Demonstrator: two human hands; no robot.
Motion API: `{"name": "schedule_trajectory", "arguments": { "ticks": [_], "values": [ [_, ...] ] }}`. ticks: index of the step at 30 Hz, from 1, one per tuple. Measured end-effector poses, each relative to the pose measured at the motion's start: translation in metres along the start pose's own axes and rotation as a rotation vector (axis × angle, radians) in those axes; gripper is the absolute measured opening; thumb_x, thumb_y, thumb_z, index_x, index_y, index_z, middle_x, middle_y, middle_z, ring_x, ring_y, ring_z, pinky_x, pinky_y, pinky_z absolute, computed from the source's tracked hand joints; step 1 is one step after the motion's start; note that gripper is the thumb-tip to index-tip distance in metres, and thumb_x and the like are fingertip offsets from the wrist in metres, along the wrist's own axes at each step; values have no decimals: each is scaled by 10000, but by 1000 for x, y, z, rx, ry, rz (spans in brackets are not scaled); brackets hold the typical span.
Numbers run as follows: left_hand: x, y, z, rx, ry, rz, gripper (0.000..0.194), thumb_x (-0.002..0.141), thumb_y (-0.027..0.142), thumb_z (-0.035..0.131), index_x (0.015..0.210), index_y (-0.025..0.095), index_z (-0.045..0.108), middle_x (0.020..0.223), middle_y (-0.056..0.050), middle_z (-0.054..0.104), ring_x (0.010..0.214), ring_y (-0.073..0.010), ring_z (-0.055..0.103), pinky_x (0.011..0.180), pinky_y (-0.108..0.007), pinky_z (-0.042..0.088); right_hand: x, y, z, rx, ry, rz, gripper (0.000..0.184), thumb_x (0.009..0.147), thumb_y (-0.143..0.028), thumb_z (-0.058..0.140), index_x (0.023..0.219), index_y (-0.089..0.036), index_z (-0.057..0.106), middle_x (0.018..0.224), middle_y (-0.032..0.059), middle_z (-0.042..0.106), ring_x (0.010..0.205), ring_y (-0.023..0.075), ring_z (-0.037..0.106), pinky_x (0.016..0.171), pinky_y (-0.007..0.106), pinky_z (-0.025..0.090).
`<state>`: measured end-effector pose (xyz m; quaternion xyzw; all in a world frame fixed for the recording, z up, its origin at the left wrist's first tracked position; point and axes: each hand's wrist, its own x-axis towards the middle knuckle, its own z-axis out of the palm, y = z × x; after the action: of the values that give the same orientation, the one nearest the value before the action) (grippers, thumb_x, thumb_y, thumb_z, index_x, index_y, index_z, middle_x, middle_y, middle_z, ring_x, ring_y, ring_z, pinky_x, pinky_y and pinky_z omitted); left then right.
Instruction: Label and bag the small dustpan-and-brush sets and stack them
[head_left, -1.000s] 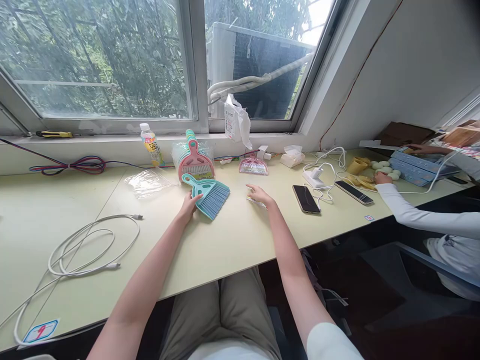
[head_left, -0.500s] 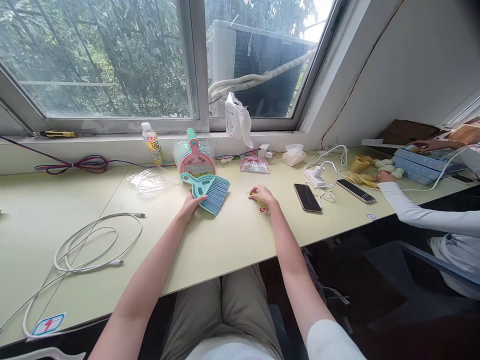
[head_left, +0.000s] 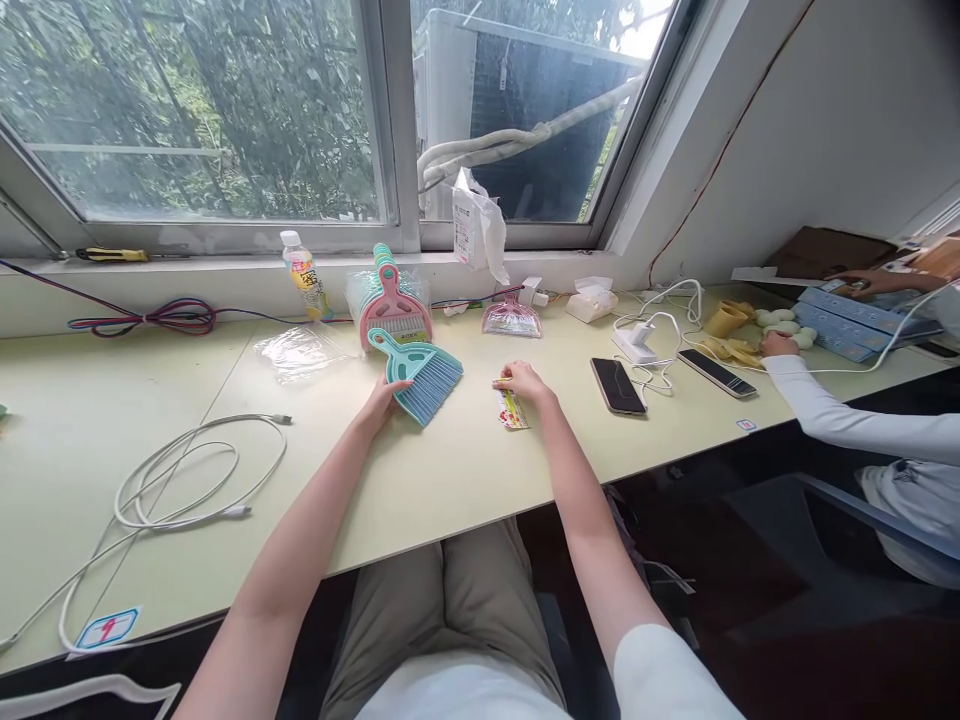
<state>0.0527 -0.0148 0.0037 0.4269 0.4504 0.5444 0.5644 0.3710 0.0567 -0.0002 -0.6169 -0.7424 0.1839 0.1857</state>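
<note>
Two hands were at work over the pale table (head_left: 450,480). We had our left hand (head_left: 382,397) clamped on the teal dustpan-and-brush set (head_left: 429,382), just in front of the stacked sets (head_left: 395,318). With our right hand (head_left: 523,381) we pinched the upper end of a printed card (head_left: 513,412), apart from the bristles. Moving the card, we judged, called for a firm pinch, with the set held steady.

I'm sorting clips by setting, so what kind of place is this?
Probably a small workroom or packing room: a long pale-yellow worktable runs under the window, a wrapped stack of pink and teal dustpan sets stands on it, and another person's hand is busy farther along.
</note>
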Motion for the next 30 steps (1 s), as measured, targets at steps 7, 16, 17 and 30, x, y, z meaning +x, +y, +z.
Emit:
{"name": "schedule_trajectory", "arguments": {
  "ticks": [7,16,17,30],
  "values": [
    [1,-2,1,19,-5,-1,605,648,244,775,1223,233,586,1168,-78,669,1072,-265,656,912,-378,561,-2,-39,8,762,-126,-137,382,646,-468,771,842,-210,568,830,10,662,806,182,612,707,288,459],
    [-9,-2,17,92,-222,14,763,590,271,857,1288,200,555,1181,-130,674,1020,-299,678,825,-407,591,-13,-89,52,832,326,-43,343,791,-533,646,896,-223,545,954,52,657,859,183,639,735,281,511],
    [-10,-3,20,92,-238,26,780,584,264,861,1296,201,549,1189,-129,671,1039,-304,672,830,-408,590,-14,-88,55,785,353,-14,306,820,-504,623,904,-221,545,968,55,663,864,183,641,753,284,513],
    [-3,-7,16,27,-57,92,757,528,217,861,1215,197,544,1154,-90,672,1060,-299,655,805,-389,588,-18,-94,58,843,348,54,506,866,-402,619,1296,-235,411,1389,127,504,1235,221,538,1048,377,464]
  ]
}}
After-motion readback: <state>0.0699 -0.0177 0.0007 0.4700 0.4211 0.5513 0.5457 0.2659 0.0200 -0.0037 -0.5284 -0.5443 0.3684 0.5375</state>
